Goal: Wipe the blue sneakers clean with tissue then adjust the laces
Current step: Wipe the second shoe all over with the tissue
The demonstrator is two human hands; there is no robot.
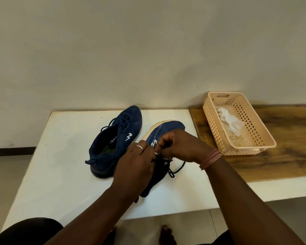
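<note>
Two blue sneakers lie on a white table [60,174]. The left sneaker [118,138] stands upright with its toe toward the wall and its laces tied. The right sneaker [164,133] is tipped on its side, cream sole facing left. Both hands work over its lacing. My left hand [136,165], with a ring, pinches a dark lace at the shoe's throat. My right hand [182,145], with a pink band at the wrist, pinches the lace just above it. A loose lace loop [178,169] trails onto the table to the right. Used white tissue [230,121] lies in the basket.
A peach perforated plastic basket [251,149] sits on a wooden board [290,147] at the table's right end. A plain wall runs behind the table. My knees and bare feet show below the front edge.
</note>
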